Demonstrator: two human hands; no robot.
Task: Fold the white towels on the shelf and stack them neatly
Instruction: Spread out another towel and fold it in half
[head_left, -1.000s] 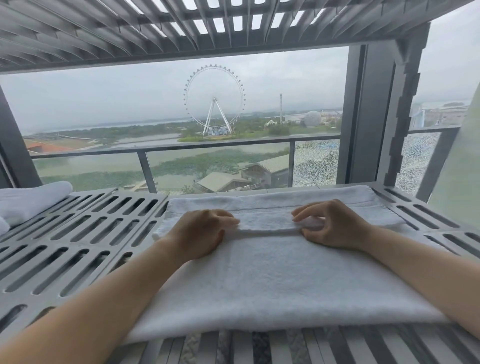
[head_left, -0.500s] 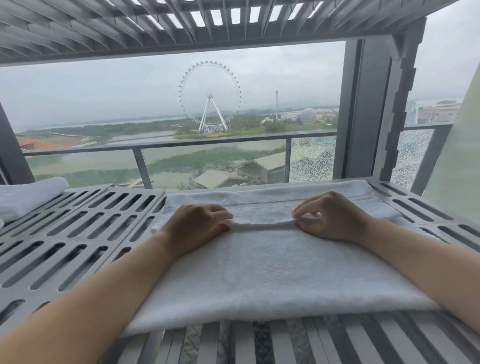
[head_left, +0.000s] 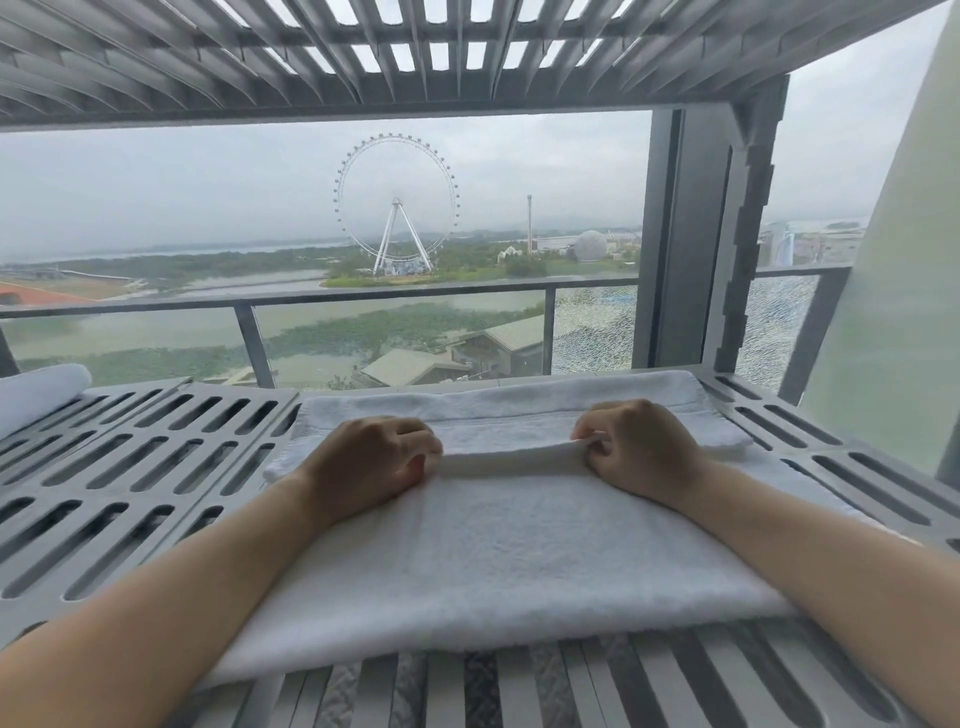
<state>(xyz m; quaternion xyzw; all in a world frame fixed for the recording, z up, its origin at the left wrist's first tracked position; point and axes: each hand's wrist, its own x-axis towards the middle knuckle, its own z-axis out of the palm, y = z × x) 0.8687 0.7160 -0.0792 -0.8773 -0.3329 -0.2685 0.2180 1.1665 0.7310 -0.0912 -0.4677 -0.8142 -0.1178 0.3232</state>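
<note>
Plain white towel (head_left: 498, 551) on grey slotted shelf (head_left: 130, 467). Another white towel (head_left: 39, 392) at far left. Grey-and-white stripes below.

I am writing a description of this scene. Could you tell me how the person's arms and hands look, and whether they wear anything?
Both forearms are bare, with no sleeves visible up to the frame's edge. The left hand and right hand show no gloves, rings, watch or bracelet.

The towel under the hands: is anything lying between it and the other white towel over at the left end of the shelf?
Nothing visible does. Both hands, left hand and right hand, pinch the towel along its far fold. Between it and the other towel there is only bare slotted shelf.
</note>
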